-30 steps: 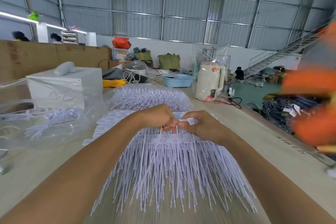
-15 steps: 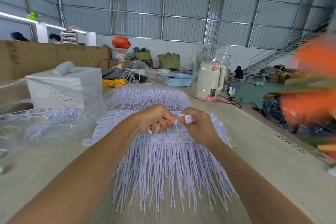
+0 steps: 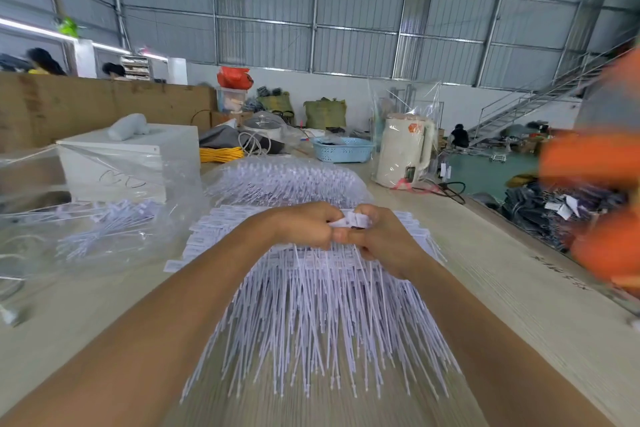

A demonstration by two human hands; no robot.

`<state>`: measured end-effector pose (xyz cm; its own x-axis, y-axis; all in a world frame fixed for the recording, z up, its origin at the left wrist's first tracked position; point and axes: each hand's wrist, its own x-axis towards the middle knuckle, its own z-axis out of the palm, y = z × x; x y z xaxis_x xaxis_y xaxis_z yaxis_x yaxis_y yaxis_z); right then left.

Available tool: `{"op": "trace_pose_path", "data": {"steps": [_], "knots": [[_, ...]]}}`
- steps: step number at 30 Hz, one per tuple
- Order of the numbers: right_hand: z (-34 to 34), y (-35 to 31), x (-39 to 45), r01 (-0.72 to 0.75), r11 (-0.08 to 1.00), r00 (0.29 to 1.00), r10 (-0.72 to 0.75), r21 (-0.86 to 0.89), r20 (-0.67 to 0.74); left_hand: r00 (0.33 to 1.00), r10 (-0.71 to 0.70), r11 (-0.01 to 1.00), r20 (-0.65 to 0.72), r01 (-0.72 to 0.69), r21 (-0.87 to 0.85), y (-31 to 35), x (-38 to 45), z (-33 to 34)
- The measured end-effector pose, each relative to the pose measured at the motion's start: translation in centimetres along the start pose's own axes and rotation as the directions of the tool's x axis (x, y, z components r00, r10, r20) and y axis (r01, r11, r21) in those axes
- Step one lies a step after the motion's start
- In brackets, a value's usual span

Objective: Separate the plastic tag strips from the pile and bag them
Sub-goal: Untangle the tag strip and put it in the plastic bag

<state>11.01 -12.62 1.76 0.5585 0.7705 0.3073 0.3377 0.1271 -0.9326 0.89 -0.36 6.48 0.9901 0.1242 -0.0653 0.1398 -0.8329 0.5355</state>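
Note:
A big fan-shaped pile of white plastic tag strips (image 3: 311, 315) lies on the wooden table (image 3: 502, 305), thin tails pointing toward me. My left hand (image 3: 304, 224) and my right hand (image 3: 377, 236) meet over the label end of the pile, knuckles together. Both pinch the flat white heads of a few tag strips (image 3: 351, 220) between them. To the left lies a clear plastic bag (image 3: 104, 218) holding some loose strips. A second bagged bundle of strips (image 3: 284, 180) lies just behind the pile.
A white box (image 3: 131, 156) stands at the back left, a cream kettle (image 3: 401, 152) in plastic wrap at the back right, a blue basket (image 3: 343, 149) between them. A blurred person in orange (image 3: 602, 198) is at the right table edge.
My hands have shifted slightly away from me and closed together on the tag heads; the person in orange on the right has moved.

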Motion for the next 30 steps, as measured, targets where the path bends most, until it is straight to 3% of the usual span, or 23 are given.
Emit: {"op": "trace_pose_path", "data": {"steps": [5,9,12,17,21,23,25,28,30], "knots": [[0.0,-0.2,0.2,-0.053,0.997,0.996,0.05,-0.047,-0.073,0.997,0.001,0.996,-0.074,0.005,0.086,-0.2,0.3,0.2],[-0.4,-0.2,-0.2,-0.081,0.997,0.992,0.08,-0.008,-0.093,0.992,-0.013,0.994,-0.128,-0.002,-0.113,-1.2,0.1,-0.1],[-0.9,-0.7,-0.5,-0.107,0.994,0.994,0.107,0.018,-0.008,0.991,0.042,0.982,-0.129,-0.065,-0.178,-1.7,-0.1,-0.5],[-0.8,-1.8,-0.4,-0.164,0.982,0.986,0.165,-0.093,-0.003,0.984,0.007,0.965,-0.177,-0.054,-0.258,-1.5,-0.2,-0.2],[-1.1,-2.9,-0.5,-0.17,0.957,0.977,0.194,-0.233,0.087,0.974,-0.035,0.963,-0.222,-0.026,-0.267,-1.4,-0.1,-0.3],[-1.1,-3.3,-0.6,-0.063,0.927,0.981,0.126,-0.37,0.148,0.974,-0.025,0.969,-0.223,-0.031,-0.244,-1.2,-0.2,-0.3],[-1.0,-3.4,-0.6,0.135,0.839,0.982,-0.043,-0.527,0.183,0.979,-0.019,0.963,-0.202,-0.036,-0.267,-1.0,-0.3,-0.4],[-0.7,-2.4,-0.5,0.395,0.667,0.913,-0.363,-0.631,0.187,0.986,-0.051,0.899,-0.158,-0.023,-0.437,-1.1,-0.6,-0.7],[-0.3,-1.5,-0.2,0.433,0.633,0.881,-0.449,-0.641,0.152,0.985,-0.112,0.819,-0.129,0.018,-0.574,-1.3,-0.6,-0.6]]}}
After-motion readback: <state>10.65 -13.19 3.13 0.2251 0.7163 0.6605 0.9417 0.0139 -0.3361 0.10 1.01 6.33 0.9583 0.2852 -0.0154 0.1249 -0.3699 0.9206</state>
